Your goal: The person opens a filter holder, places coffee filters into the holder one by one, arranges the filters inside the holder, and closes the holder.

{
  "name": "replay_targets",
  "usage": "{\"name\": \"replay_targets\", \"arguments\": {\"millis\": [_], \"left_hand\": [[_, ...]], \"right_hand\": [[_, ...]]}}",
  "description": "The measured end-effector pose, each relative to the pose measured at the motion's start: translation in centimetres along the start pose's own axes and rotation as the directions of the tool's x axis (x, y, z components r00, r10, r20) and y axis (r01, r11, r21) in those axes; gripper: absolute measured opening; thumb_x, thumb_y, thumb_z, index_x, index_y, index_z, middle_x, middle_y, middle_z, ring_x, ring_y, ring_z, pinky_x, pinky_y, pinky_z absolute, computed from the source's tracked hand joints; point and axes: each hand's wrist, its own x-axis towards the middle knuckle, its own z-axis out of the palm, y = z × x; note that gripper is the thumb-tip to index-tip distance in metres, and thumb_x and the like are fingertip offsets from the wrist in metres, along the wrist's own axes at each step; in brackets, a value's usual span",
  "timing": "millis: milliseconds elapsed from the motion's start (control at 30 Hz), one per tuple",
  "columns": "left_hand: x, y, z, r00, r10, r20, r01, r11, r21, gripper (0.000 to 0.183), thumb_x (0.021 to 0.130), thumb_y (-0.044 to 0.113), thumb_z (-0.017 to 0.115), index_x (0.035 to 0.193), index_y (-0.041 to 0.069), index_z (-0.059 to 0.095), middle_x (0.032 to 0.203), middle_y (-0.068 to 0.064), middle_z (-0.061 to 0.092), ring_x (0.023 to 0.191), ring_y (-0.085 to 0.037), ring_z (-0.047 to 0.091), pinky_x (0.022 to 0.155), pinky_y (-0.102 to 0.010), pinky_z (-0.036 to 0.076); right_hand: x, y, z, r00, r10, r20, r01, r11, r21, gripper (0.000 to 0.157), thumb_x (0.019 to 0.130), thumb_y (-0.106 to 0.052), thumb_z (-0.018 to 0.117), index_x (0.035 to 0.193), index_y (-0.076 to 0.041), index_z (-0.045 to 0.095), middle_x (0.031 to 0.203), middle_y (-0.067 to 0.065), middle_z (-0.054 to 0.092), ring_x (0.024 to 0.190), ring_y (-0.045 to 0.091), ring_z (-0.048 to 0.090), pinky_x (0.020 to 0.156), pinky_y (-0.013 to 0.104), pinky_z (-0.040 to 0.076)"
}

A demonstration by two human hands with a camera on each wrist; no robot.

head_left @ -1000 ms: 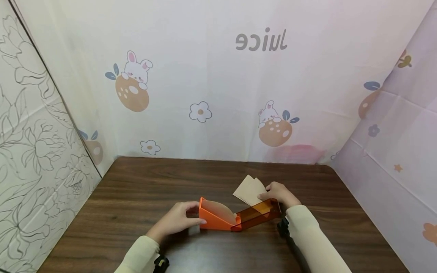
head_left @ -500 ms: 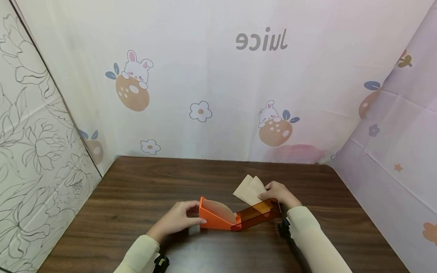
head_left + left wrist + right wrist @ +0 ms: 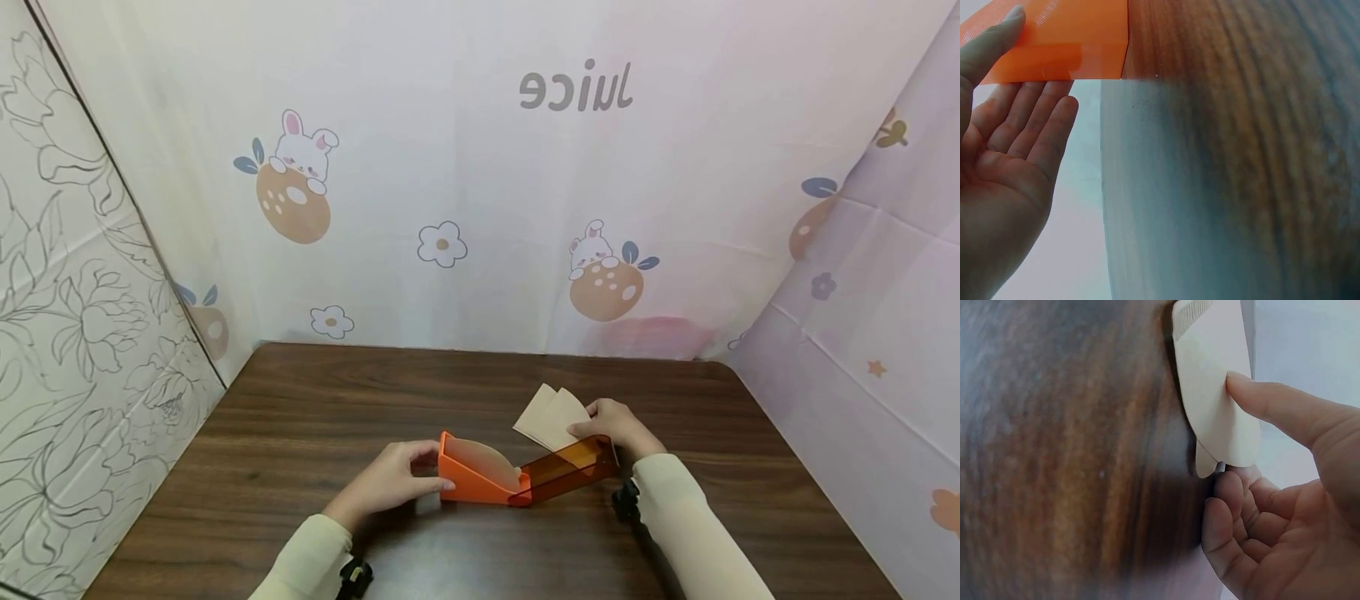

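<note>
Right grip [image 3: 617,422] still pinches paper filters [image 3: 551,415]; left grip [image 3: 396,479] stays flat against holder [image 3: 480,482].

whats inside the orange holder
A stack of beige paper filters stands inside the orange holder. Its front wall hides their lower part, so how many there are cannot be told.

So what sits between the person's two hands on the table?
In the head view, an orange holder with its see-through lid lies between the left hand and right hand.
</note>
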Motion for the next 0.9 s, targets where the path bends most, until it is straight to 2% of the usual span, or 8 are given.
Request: {"name": "replay_targets", "arguments": {"millis": [233, 500, 667, 900], "left_hand": [[-0.05, 0.09, 0.09, 1.000, -0.001, 0.000, 0.001, 1.000, 0.014, 0.028, 0.089, 0.027, 0.080, 0.114, 0.022, 0.069, 0.107, 0.012, 0.071, 0.103, -0.010, 0.066, 0.092, -0.031, 0.052], [-0.13, 0.19, 0.08, 1.000, 0.008, 0.004, -0.008, 1.000, 0.017, 0.028, 0.089, 0.027, 0.079, 0.115, 0.021, 0.069, 0.107, 0.011, 0.071, 0.103, -0.011, 0.066, 0.092, -0.030, 0.052], [-0.16, 0.19, 0.07, 1.000, -0.009, 0.006, 0.009, 1.000, 0.013, 0.028, 0.089, 0.027, 0.079, 0.115, 0.022, 0.069, 0.108, 0.012, 0.071, 0.104, -0.010, 0.066, 0.092, -0.030, 0.052], [-0.07, 0.17, 0.04, 1.000, 0.005, -0.001, -0.005, 1.000, 0.019, 0.028, 0.089, 0.027, 0.079, 0.115, 0.021, 0.069, 0.107, 0.011, 0.071, 0.103, -0.010, 0.066, 0.092, -0.030, 0.052]], "right_hand": [[0.13, 0.66, -0.09, 1.000, -0.008, 0.003, 0.008, 0.999, 0.035, 0.030, 0.086, -0.027, 0.080, 0.080, -0.003, 0.063, 0.061, -0.001, 0.041, 0.055, 0.015, 0.039, 0.052, 0.029, 0.035], [-0.34, 0.79, -0.40, 0.998, -0.057, -0.016, 0.057, 0.998, 0.009, 0.026, 0.094, -0.023, 0.071, 0.085, 0.000, 0.063, 0.071, 0.003, 0.049, 0.065, 0.018, 0.045, 0.058, 0.032, 0.039], [-0.55, 0.73, -0.46, 0.999, -0.037, -0.015, 0.037, 0.999, 0.022, 0.025, 0.098, -0.023, 0.066, 0.087, -0.001, 0.064, 0.074, 0.004, 0.051, 0.069, 0.019, 0.047, 0.061, 0.033, 0.040], [-0.66, 0.61, -0.51, 0.998, -0.065, -0.020, 0.066, 0.997, 0.047, 0.024, 0.101, -0.017, 0.059, 0.087, 0.001, 0.067, 0.067, 0.002, 0.048, 0.059, 0.017, 0.041, 0.057, 0.032, 0.038]]}}
